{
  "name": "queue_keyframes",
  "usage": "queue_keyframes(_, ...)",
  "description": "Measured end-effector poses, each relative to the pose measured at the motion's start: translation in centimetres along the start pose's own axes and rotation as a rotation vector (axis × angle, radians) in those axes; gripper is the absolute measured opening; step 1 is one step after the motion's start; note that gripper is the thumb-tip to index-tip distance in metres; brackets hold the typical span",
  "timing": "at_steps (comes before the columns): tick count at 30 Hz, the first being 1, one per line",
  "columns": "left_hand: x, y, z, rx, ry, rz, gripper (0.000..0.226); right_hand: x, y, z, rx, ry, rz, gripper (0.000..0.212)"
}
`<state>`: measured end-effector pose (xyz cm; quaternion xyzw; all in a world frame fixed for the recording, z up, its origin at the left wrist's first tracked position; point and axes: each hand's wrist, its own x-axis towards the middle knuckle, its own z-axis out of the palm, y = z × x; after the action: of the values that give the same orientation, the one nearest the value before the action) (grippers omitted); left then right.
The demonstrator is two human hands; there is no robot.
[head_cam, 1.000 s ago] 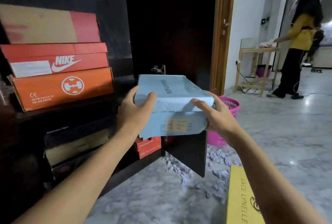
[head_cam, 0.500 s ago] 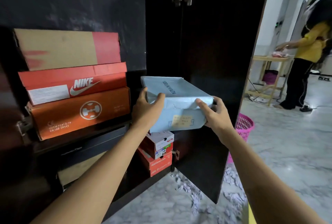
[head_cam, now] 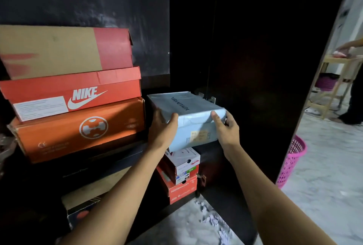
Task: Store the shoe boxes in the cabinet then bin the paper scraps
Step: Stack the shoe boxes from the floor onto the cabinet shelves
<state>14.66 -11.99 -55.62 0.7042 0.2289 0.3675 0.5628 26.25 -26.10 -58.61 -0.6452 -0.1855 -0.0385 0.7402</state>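
Observation:
A pale blue shoe box (head_cam: 188, 115) is held at the cabinet's upper shelf, right of a stack of three boxes. My left hand (head_cam: 162, 128) grips its near left corner and my right hand (head_cam: 225, 128) grips its near right corner. The stack has an orange box (head_cam: 78, 128) at the bottom, a red Nike box (head_cam: 72, 91) on it, and a tan-and-red box (head_cam: 64, 50) on top. The dark cabinet (head_cam: 196, 28) stands open. Paper scraps (head_cam: 212, 219) lie on the floor by the cabinet's base.
Small red and white boxes (head_cam: 182, 174) and darker boxes (head_cam: 88, 191) fill the lower shelf. The open cabinet door (head_cam: 265, 68) stands to the right. A pink basket (head_cam: 292, 160) sits behind it on the marble floor. A person (head_cam: 353, 95) stands by a wooden table (head_cam: 337, 72) far right.
Both hands have carried the blue box forward and to the left, into the cabinet beside the orange box. The view has moved closer to the shelves.

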Motion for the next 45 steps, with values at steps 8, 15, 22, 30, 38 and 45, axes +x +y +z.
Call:
queue_keyframes(8,5.0,-3.5,2.0,-0.107,-0.121,-0.107,0.078,6.0,5.3,4.2,-0.081,0.222,0.013,0.056)
queue_keyframes(15,7.7,-5.5,1.9,-0.195,-0.056,-0.073,0.061,6.1,7.8,8.5,-0.208,0.254,-0.148,0.028)
queue_keyframes(22,13.1,-6.7,0.9,-0.104,-0.012,-0.228,0.040,8.3,8.4,10.5,-0.289,0.009,-0.109,0.051)
queue_keyframes(30,12.5,-5.0,0.8,-0.166,0.009,-0.312,0.049,8.1,5.8,8.6,-0.334,-0.150,-0.032,0.059)
queue_keyframes(38,7.5,-2.1,0.1,0.016,-0.035,-0.194,0.040,3.7,1.1,4.3,-0.466,-0.198,-0.015,0.049)
queue_keyframes(45,-0.3,-1.2,-0.7,0.169,-0.278,0.026,0.031,-4.4,-0.2,-1.0,-0.632,-0.128,-0.025,0.049)
